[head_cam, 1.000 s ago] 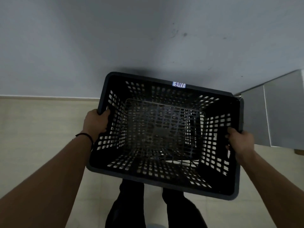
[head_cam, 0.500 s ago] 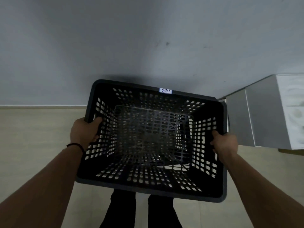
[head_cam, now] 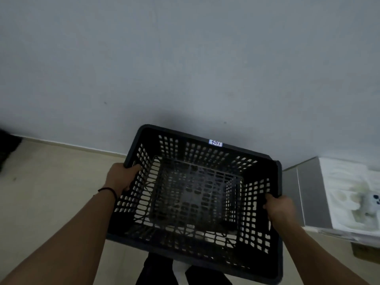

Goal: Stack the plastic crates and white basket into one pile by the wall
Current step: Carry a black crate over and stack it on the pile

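Observation:
I hold a black perforated plastic crate (head_cam: 197, 194) in front of me, above the floor, its open top facing me. A small white label (head_cam: 215, 143) with handwritten digits sits on its far rim. My left hand (head_cam: 121, 177) grips the left rim, fingers curled inside. My right hand (head_cam: 280, 208) grips the right rim. The crate's far edge is close to the grey wall (head_cam: 185, 68). Through the mesh bottom I make out pale floor and my dark trouser legs (head_cam: 156, 270). No white basket or other crate is in sight.
A white and grey box (head_cam: 339, 194) stands on the floor to the right, against the wall. Beige floor tiles (head_cam: 51, 182) stretch to the left. A dark object (head_cam: 8, 145) sits at the far left edge by the wall.
The crate has shifted lower in the view and slightly right, with more wall showing above it. More of the white box appears on the right. Both hands keep their grip.

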